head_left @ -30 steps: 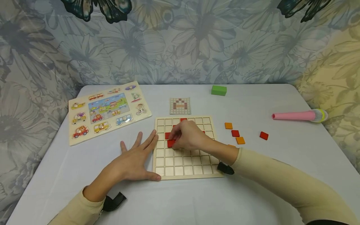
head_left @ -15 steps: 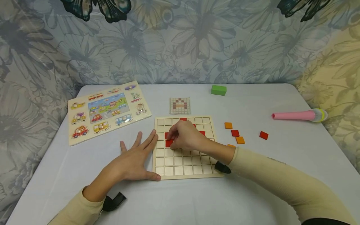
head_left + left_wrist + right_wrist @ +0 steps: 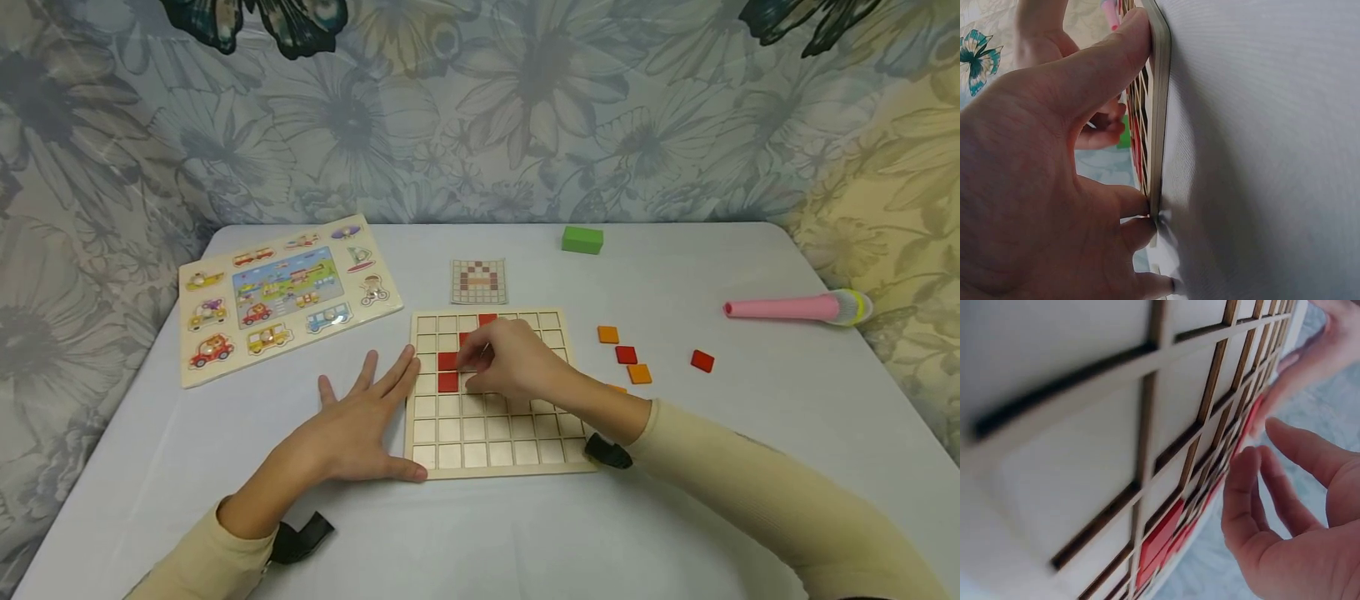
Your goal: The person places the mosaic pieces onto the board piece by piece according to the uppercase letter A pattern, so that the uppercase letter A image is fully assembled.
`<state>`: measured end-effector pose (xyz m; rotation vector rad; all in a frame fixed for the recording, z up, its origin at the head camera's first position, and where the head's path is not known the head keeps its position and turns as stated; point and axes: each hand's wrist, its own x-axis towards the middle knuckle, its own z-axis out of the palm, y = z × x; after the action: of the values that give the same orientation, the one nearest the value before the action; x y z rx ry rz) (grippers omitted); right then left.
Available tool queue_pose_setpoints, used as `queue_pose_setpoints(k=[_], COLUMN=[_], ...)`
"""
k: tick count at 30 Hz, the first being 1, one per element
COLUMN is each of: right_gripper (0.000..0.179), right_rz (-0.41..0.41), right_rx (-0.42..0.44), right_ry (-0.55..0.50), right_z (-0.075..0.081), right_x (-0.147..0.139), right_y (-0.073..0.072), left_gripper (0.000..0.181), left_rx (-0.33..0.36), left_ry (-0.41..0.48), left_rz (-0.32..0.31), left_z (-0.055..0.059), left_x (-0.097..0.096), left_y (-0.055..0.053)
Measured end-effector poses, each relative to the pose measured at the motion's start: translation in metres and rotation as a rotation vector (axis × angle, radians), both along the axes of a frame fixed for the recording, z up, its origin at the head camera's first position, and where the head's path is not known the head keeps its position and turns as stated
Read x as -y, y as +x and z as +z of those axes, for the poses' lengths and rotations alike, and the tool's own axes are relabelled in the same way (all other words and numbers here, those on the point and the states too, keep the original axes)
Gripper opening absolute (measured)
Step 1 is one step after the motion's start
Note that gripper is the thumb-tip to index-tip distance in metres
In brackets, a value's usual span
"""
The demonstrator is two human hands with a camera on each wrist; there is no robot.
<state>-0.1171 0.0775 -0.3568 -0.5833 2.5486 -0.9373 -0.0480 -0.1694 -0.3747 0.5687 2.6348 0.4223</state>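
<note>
A wooden grid board (image 3: 498, 477) lies on the white table with several red square tiles (image 3: 447, 382) in its cells. My left hand (image 3: 367, 425) spreads its fingers along the board's left side, thumb on the near left corner. In the left wrist view the thumb (image 3: 1110, 59) rests on the board's edge. Over the middle of the board is my right hand (image 3: 513, 358), just right of two red tiles on the left. Its bent fingers and thumb stand apart with nothing between them in the right wrist view. This hand hides some of the cells.
Loose orange tiles (image 3: 608, 334) and red tiles (image 3: 702, 361) lie right of the board. Behind it is a small pattern card (image 3: 478, 282). A vehicle puzzle board (image 3: 288, 287), a green block (image 3: 582, 240) and a pink toy microphone (image 3: 795, 308) also lie on the table.
My right hand has let go of the lower red tile, which now sits in a cell in line under another. The hand has drawn a little to the right. My left hand stays put.
</note>
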Motion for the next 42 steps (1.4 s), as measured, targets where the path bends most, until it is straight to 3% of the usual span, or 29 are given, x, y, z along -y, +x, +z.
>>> queue_pose_setpoints(k=[11,19,27,42], right_gripper=[0.018,0.02,0.02,0.023], right_rz=[-0.081,-0.168,-0.246,-0.197], right_rx=[-0.024,-0.062,-0.015,-0.027], right_ry=[-0.04,0.01,0.048,0.1], right_z=[0.011,0.015,0.016,0.006], right_x=[-0.058,-0.114,-0.159,-0.193], right_y=[0.004,0.005,0.006,-0.002], left_gripper=[0.135,0.134,0.134,0.135], left_rx=[0.006,0.001,0.004,0.001], left_ry=[0.02,0.019,0.022,0.025], left_rz=[0.003,0.002,-0.006,-0.006], left_z=[-0.001,0.0,0.0,-0.002], left_x=[0.0,0.0,0.0,0.0], left_y=[0.0,0.0,-0.001,0.0])
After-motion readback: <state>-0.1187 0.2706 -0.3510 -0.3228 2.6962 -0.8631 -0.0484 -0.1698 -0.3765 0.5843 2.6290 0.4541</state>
